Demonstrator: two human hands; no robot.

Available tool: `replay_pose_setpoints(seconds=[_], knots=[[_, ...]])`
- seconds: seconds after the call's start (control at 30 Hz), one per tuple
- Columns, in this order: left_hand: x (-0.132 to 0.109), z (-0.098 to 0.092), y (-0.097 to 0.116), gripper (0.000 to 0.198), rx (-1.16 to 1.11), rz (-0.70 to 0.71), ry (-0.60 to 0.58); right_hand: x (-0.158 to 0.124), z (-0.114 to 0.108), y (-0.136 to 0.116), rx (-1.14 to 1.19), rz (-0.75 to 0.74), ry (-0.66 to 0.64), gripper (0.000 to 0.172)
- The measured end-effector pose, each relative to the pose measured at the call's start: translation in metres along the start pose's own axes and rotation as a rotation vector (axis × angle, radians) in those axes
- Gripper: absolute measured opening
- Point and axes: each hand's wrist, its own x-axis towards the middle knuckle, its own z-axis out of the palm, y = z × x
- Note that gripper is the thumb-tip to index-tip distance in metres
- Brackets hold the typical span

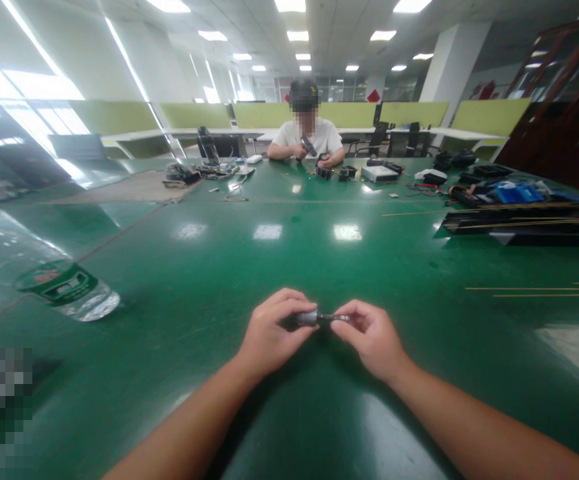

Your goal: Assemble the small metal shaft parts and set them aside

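Observation:
Low over the green table, my left hand pinches a short grey cylinder between thumb and fingers. A thin dark shaft runs from the cylinder's right end toward my right hand. The thumb and forefinger of that hand are closed on the shaft's far end, where a lighter tip shows. The piece lies about level, between both hands. Its exact kind is too small to make out, and my left fingers hide part of the cylinder.
To the left a clear plastic bottle with a green label lies tilted. Thin yellowish rods and a black tray-like case are at the right. Across the table a person handles dark parts among scattered electronics and a white box.

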Motion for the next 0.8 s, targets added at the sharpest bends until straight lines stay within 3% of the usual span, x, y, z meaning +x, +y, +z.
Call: replay_pose_setpoints(seconds=[0.47,0.63,0.8], knots=[[0.001,-0.003,-0.001,0.019,0.007,-0.073,0.035,0.005,-0.003,0.005,0.186,0.061,0.053,0.018],[0.004,-0.004,-0.004,0.028,-0.05,-0.359,0.189,0.009,-0.002,0.007,0.373,0.086,0.11,0.034],[0.009,0.0,-0.013,0.043,-0.49,-0.647,0.376,0.011,0.001,0.007,0.422,0.119,0.084,0.05]])
